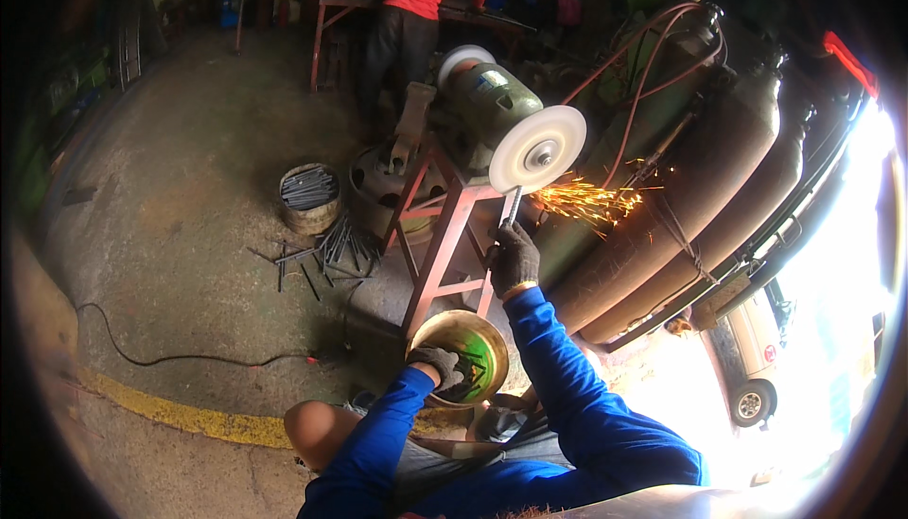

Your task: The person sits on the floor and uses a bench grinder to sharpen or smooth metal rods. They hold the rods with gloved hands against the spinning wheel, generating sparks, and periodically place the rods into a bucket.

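So the metal rod [514, 207] was at the white wheel's [541, 136] lower edge, gripped in the gloved right hand [515, 256], sparks [584, 199] spraying toward gas cylinders [705, 178]. Left hand [437, 364] was down in a bucket [499, 349], couldn't tell if grasping anything. Red stand [438, 254] just past it, then a rod-filled tub [312, 222] and loose rods [342, 245] cluttered the floor.

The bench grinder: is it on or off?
The grinder is on: orange sparks spray from its pale wheel, where the right hand holds a metal rod against the lower edge.
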